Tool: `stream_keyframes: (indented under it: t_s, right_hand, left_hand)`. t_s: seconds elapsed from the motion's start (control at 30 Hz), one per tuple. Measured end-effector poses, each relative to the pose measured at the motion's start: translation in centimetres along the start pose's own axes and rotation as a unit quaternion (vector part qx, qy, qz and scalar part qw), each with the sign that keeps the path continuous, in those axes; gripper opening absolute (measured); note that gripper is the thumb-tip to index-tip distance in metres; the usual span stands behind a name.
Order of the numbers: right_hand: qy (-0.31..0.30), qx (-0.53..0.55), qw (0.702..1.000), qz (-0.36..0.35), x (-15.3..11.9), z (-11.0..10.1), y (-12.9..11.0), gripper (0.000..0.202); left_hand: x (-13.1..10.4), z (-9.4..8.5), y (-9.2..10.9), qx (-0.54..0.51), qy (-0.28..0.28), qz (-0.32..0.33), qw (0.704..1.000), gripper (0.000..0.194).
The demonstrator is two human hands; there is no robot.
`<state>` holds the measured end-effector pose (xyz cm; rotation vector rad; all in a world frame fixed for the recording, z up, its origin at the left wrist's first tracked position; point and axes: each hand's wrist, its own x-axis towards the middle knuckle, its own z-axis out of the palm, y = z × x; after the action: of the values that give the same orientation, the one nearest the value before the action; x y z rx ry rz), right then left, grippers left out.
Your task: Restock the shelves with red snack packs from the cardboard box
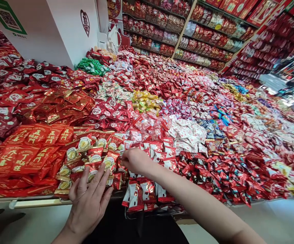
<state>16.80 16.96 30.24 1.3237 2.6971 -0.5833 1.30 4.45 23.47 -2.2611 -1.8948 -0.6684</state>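
Note:
My left hand [92, 193] lies with its fingers stretched out over a pile of red and gold durian candy packets [109, 162]. Its fingertips touch the packets at the front of the pile. Just right of that pile, my right hand [134, 160] is closed, fingers curled down between the durian packets and the red-and-white candy packets [155, 148]. What its fingertips hold, if anything, is hidden. Below my right hand, more red-and-white packets [136, 195] stand in a clear tray at the table's front edge.
Large red packets with gold characters [26, 159] lie to the left. White packets [188, 132] and dark red wrapped candies [212, 173] lie to the right. A white pillar [58, 30] rises at the back left, and stocked shelves [157, 22] line the back wall.

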Motion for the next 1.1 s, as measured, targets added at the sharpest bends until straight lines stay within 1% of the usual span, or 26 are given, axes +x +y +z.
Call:
stream_keyframes:
  t_s: [0.07, 0.2, 0.3, 0.43, 0.57, 0.63, 0.7, 0.73, 0.8, 0.87, 0.93, 1.03, 1.1]
  right_hand:
    - [-0.005, 0.039, 0.999, 0.022, 0.3, 0.1, 0.1, 0.019]
    - [0.011, 0.122, 0.989, 0.080, 1.0, -0.3, 1.0, 0.015]
    - [0.009, 0.152, 0.985, 0.086, 1.7, -0.5, 1.6, 0.017]
    - [0.002, 0.137, 0.988, 0.074, 2.2, -0.4, 1.7, 0.014]
    - [0.027, 0.094, 0.993, 0.070, 1.8, -0.2, 1.0, 0.015]
    - [0.041, 0.071, 0.994, 0.070, 1.5, -0.2, 0.7, 0.018]
    - [0.048, 0.056, 0.995, 0.067, 1.1, -0.3, 0.5, 0.019]
    - [0.055, 0.045, 0.995, 0.065, 0.9, -0.4, 0.5, 0.019]
    - [0.081, 0.010, 0.995, 0.058, 0.5, -0.7, 0.2, 0.021]
    - [0.112, -0.026, 0.993, 0.036, 0.1, -0.8, -0.4, 0.022]
    - [0.124, -0.040, 0.991, -0.017, 0.0, -0.6, -1.4, 0.022]
    - [0.118, -0.054, 0.981, -0.145, 0.0, 0.5, -3.3, 0.025]
    - [0.124, -0.075, 0.967, -0.212, 0.1, 1.5, -4.2, 0.039]
  left_hand:
    - [-0.2, 0.2, 0.0, -0.006, 0.000, -0.001, 1.000, 0.063]
    - [-0.5, 0.5, 0.3, 0.002, 0.015, -0.002, 1.000, 0.067]
    - [-0.6, 0.7, 0.4, 0.026, 0.017, 0.001, 1.000, 0.069]
    - [-0.7, 1.1, 0.4, 0.045, 0.020, 0.009, 0.999, 0.070]
    - [-0.5, 1.3, 0.3, 0.047, 0.008, 0.006, 0.999, 0.069]
    - [-0.5, 1.2, 0.2, 0.035, -0.006, 0.002, 0.999, 0.068]
    - [-0.8, 1.0, -0.1, 0.019, -0.008, 0.006, 1.000, 0.070]
    - [-1.1, 1.0, -0.4, 0.013, 0.000, 0.007, 1.000, 0.072]
    - [-2.0, 0.9, -0.9, 0.007, 0.034, -0.006, 0.999, 0.074]
    - [-2.8, 1.0, -1.4, 0.010, 0.076, -0.036, 0.996, 0.074]
    - [-3.4, 1.2, -1.7, 0.017, 0.096, -0.056, 0.994, 0.075]
    - [-3.3, 1.6, -1.7, 0.025, 0.088, -0.051, 0.994, 0.076]
    - [-2.8, 2.0, -1.5, 0.027, 0.082, -0.054, 0.995, 0.076]
